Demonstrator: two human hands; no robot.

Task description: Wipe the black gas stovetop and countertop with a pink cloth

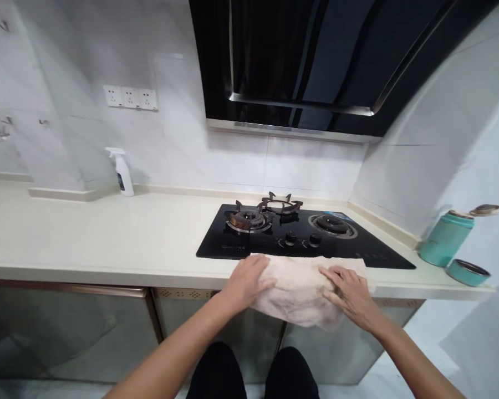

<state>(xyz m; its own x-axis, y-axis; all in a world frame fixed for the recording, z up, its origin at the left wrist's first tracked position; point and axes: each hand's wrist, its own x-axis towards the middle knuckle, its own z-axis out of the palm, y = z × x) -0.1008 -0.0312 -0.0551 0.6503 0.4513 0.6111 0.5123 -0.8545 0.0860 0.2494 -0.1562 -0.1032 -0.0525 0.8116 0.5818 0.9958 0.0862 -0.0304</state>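
A pale, off-white cloth (299,282) lies along the counter's front edge below the stove, and its near part hangs down over the edge. My left hand (247,280) rests on the cloth's left end, thumb spread away from the fingers. On the cloth's right part lies my right hand (349,291), open with its fingers apart. Just behind the cloth is a black gas stove (291,256). One pot support (280,205) sits tilted at the stove's back edge, off its place. The left burner (249,220) and right burner (332,225) are bare of pots.
A white spray bottle (125,176) stands against the wall at left on the cream counter (87,233). At right are a teal canister (447,238) with a brush-like tool in it and a small teal round container (468,272). A black range hood (291,61) hangs overhead.
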